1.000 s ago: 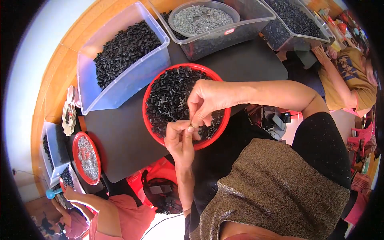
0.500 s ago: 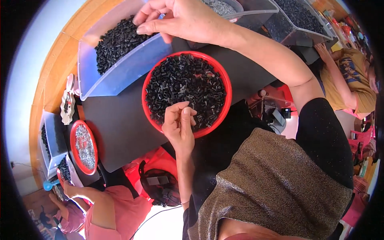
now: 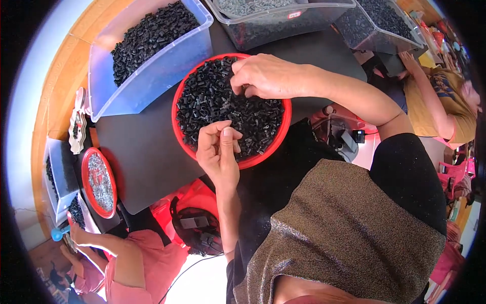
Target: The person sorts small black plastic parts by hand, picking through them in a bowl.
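Note:
A round red basin (image 3: 287, 114) stands before me, filled with small black plastic parts (image 3: 202, 99) and fine metal springs (image 3: 257, 123) mixed among them. My right hand (image 3: 264, 76) is over the basin's far right part, its fingers curled down at the parts; whatever they grip is hidden. At the near left rim, my left hand (image 3: 218, 154) is raised with thumb and fingers pinched together. Anything between those fingertips is too small to make out.
Beyond the basin stands a clear bluish bin (image 3: 162, 76) of black parts. Farther right are a clear bin (image 3: 283, 28) with pale pieces on top and another clear bin (image 3: 377, 38). A red tray (image 3: 113, 190) of silvery pieces lies left. Co-workers sit on both sides.
My right hand has come from the bluish bin down to the basin's far right part. My left hand stays pinched at the near rim. The view has shifted slightly.

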